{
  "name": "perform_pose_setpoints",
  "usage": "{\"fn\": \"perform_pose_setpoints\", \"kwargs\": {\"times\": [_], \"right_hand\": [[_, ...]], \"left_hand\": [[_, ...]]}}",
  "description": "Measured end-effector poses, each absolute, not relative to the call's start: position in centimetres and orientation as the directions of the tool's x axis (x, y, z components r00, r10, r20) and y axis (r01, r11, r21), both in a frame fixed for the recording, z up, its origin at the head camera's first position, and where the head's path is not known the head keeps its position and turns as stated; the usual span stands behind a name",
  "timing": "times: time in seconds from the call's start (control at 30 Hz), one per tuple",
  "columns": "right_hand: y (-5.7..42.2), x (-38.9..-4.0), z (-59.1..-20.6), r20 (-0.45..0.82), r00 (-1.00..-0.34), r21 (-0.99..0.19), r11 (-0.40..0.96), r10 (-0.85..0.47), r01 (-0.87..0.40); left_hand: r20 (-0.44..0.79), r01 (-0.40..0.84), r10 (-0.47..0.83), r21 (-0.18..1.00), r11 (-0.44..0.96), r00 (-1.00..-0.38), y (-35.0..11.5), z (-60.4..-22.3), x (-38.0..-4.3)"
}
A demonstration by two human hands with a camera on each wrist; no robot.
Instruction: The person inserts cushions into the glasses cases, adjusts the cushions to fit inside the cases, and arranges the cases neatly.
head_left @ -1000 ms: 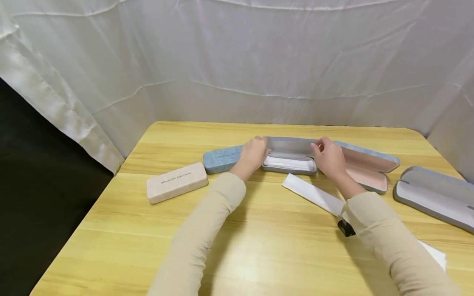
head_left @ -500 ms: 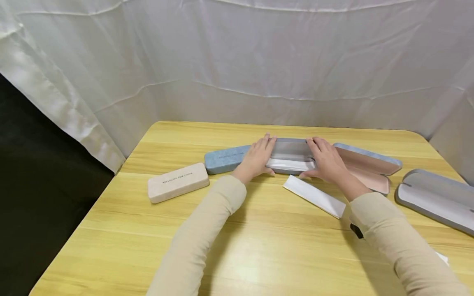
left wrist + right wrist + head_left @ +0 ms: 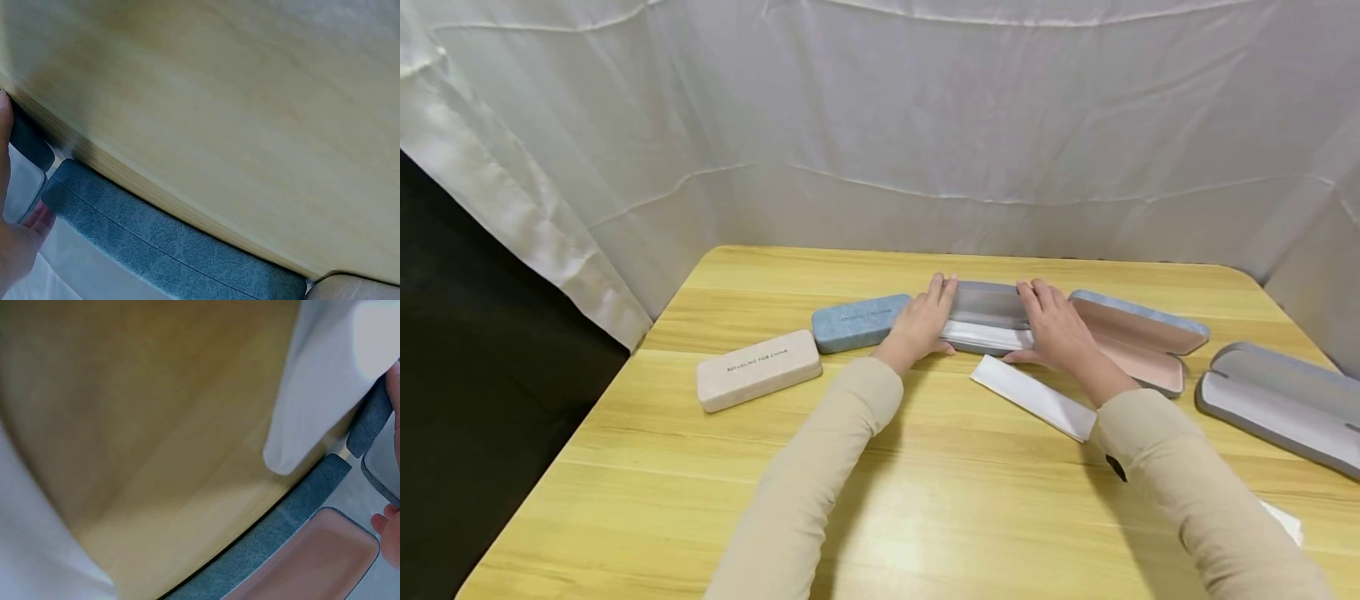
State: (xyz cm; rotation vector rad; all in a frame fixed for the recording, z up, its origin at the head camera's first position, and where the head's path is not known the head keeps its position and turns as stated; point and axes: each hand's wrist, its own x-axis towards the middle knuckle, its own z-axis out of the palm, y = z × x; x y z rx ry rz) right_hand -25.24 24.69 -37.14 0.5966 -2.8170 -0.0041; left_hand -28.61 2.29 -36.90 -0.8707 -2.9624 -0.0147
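Observation:
An eyeglass case (image 3: 988,302) with a grey lining stands open near the middle of the table, a folded white cloth (image 3: 988,336) lying in its base. My left hand (image 3: 916,327) holds its left end, fingers over the raised lid and thumb low at the front. At the other end my right hand (image 3: 1060,335) holds it the same way. Both wrist views catch only part of each hand at the case's ends. Just in front lies another folded white cloth (image 3: 1034,397), flat on the wood; the right wrist view shows this white cloth (image 3: 319,394) too.
Left of my hands lie a closed blue case (image 3: 859,323) and a closed beige case (image 3: 760,369). To the right, a pink-lined case (image 3: 1142,358) and a larger grey case (image 3: 1285,404) stand open. A white piece (image 3: 1285,521) shows beyond my right sleeve.
Both hands have gone from pinching near the case's ends to spanning them, fingers on the lid and thumbs in front. Over the last half second they have barely moved.

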Motion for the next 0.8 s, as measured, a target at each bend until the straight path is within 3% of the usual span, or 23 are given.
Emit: {"fn": "perform_pose_setpoints", "kwargs": {"times": [0.27,0.5,0.7,0.8], "right_hand": [[24.33,-24.93,-37.26,0.254,-0.888,-0.054,0.911,-0.383,-0.408],[24.21,-25.02,-37.41,0.265,-0.889,-0.046,0.916,-0.373,-0.398],[24.13,-24.87,-37.28,0.255,-0.897,-0.029,0.924,-0.361,-0.38],[24.08,-24.75,-37.14,0.285,-0.887,0.078,0.931,-0.364,-0.357]], "left_hand": [[0.036,0.529,0.529,0.115,0.841,-0.848,2.56,-36.91,-28.48],[0.056,0.522,0.52,0.157,0.839,-0.852,2.6,-37.05,-28.31],[0.065,0.513,0.509,0.111,0.851,-0.858,2.7,-37.25,-28.17],[0.088,0.514,0.508,0.05,0.857,-0.857,2.72,-37.31,-28.13]]}}
